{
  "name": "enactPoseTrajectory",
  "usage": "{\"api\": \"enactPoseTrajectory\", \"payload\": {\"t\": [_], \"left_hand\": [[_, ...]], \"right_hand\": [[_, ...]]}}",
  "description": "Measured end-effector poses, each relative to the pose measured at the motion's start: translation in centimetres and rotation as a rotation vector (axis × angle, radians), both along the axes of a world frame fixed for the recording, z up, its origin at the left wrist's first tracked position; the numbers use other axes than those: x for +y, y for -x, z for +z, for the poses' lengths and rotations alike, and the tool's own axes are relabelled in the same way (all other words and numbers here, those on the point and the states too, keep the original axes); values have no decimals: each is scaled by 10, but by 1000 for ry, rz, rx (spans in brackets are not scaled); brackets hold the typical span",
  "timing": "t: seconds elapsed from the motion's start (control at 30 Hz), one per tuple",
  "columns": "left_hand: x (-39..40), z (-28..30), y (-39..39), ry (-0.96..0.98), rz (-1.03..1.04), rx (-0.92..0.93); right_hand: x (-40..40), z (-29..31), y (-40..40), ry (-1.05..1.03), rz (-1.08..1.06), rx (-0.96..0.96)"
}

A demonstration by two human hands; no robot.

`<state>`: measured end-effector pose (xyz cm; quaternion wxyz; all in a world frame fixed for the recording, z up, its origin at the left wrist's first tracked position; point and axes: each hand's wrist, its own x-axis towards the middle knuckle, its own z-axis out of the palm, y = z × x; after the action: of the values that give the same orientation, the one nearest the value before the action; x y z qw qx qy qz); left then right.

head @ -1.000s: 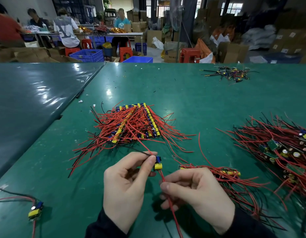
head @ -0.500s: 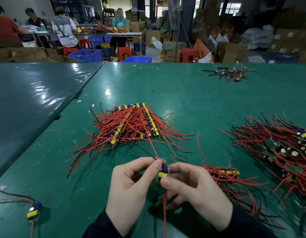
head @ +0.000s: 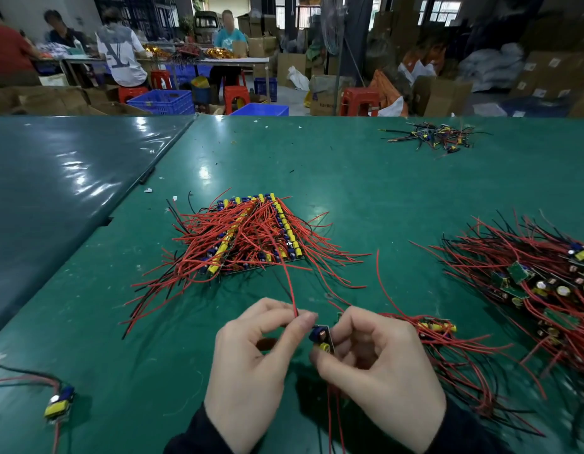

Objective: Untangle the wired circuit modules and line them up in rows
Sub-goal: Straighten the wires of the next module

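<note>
Between both hands I hold one small circuit module (head: 321,339) with a blue part and a yellow part. My left hand (head: 251,365) pinches its red wire (head: 289,283), which runs up toward the arranged stack. My right hand (head: 379,368) grips the module's board with thumb and fingers. More red wires hang down below the hands. A neat stack of modules in rows (head: 251,234) lies straight ahead on the green table (head: 366,191). A small row of modules (head: 436,326) lies just right of my right hand. A big tangled pile (head: 543,283) sits at the right.
A single module (head: 56,407) with wires lies at the near left. A small heap of dark wired parts (head: 435,136) sits at the far right of the table. A darker table (head: 54,191) adjoins on the left. People, stools and crates fill the background.
My hands came together: the right hand left the trailing wire and took hold of the module, which has turned so its components face me. The red wire now runs upward from my left fingers.
</note>
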<state>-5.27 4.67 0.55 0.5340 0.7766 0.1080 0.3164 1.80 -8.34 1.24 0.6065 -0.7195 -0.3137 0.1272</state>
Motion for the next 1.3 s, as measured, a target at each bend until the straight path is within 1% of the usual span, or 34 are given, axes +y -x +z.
{"api": "enactPoseTrajectory", "payload": {"t": [0.07, 0.13, 0.17, 0.27, 0.37, 0.43, 0.47, 0.67, 0.77, 0.83, 0.9, 1.0, 1.13, 1.23, 1.27, 1.3], "left_hand": [[3, 4, 1, 130, -104, 6], [5, 8, 2, 264, -234, 17], [6, 9, 3, 317, -287, 20], [7, 12, 4, 432, -391, 9], [7, 12, 5, 572, -489, 12], [7, 13, 5, 596, -509, 5], [8, 13, 5, 578, -505, 2], [9, 9, 1, 449, -437, -34], [9, 8, 0, 354, -441, -50], [9, 7, 0, 287, -388, -35], [8, 7, -1, 173, -320, -22], [8, 8, 0, -67, -242, -10], [9, 7, 0, -228, -153, -6], [9, 6, -1, -232, -84, -34], [9, 5, -1, -179, -82, -47], [9, 5, 0, -78, -93, -53]], "right_hand": [[1, 6, -4, -13, 88, 226], [0, 12, -7, -44, 244, 495], [-1, 14, -9, -51, 315, 582], [-3, 18, -12, -69, 465, 730], [-5, 19, -13, -61, 585, 820], [-5, 18, -13, -43, 617, 835], [-4, 17, -12, -30, 607, 828], [0, 14, -10, 5, 443, 678], [1, 13, -10, 16, 432, 623], [1, 15, -11, 24, 441, 607], [1, 14, -9, 27, 438, 588], [2, 13, -8, 35, 394, 561], [3, 7, -8, 25, 369, 516], [4, 6, -7, -19, 372, 520], [4, 5, -6, -27, 371, 531], [4, 5, -6, -33, 368, 541]]}}
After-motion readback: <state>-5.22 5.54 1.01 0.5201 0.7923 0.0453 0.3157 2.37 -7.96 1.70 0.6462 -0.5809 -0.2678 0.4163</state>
